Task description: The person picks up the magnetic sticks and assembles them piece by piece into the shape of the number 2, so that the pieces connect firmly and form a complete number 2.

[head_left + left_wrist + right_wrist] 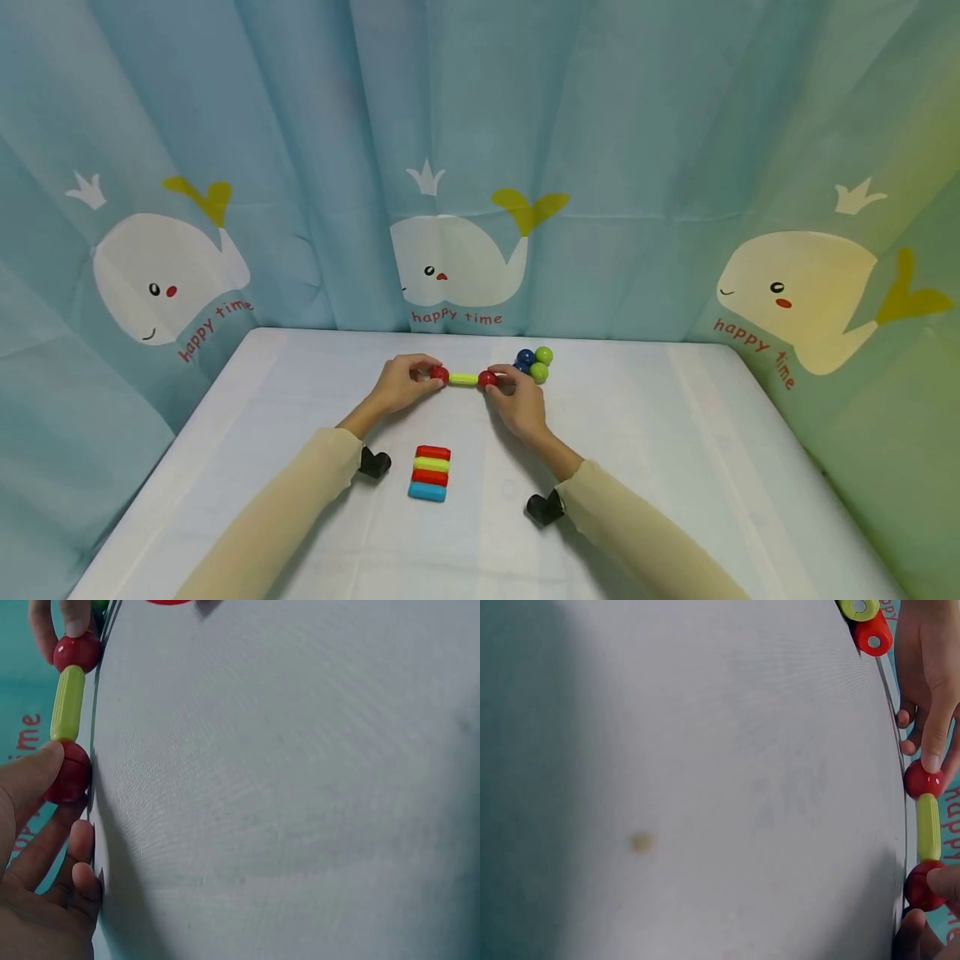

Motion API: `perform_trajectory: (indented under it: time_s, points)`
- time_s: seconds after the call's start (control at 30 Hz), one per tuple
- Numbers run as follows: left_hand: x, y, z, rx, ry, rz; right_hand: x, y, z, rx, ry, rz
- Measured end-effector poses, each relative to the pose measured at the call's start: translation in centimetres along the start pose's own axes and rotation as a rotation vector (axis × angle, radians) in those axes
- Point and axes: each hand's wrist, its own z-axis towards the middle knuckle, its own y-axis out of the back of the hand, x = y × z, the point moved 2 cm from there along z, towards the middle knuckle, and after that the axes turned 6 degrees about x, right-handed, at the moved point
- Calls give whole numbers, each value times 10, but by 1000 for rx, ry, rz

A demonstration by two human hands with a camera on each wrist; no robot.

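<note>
A yellow-green rod [463,379] joins two red balls, one at each end. My left hand [401,383] pinches the left red ball [441,375] between thumb and fingers. At the other end, the right red ball [487,379] is pinched by my right hand [521,402]. In the left wrist view, the ridged rod [68,703] sits between both balls, and the thumb presses on the nearer red ball [69,772]. The right wrist view shows the same rod [928,826] with a thumb on the lower red ball [924,886].
Beyond the right hand lies a cluster of blue balls [526,357] and green balls [539,372]. Several rods in red, yellow and blue [428,492] lie in a row nearer on the white table [660,467]. A whale-printed curtain [630,167] hangs behind the table.
</note>
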Motion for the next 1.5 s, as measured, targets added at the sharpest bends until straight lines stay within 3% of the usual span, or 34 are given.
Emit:
perform_trajectory:
  time_s: [0.17,0.57,0.83,1.2,1.37,1.5]
  points:
    - [1,0,2,10,8,7,2,-2,1,-6,-43,-11]
    - [3,1,5,35,47,16,3,-2,2,-11,-52,-15]
    - [1,2,5,33,33,21,4,3,-2,29,-11,-37]
    - [7,7,10,41,22,42,14,22,-13,232,158,-151]
    - [5,9,12,63,19,39,24,24,-15,412,315,-177]
    - [5,9,13,73,26,38,38,22,-16,596,395,-172]
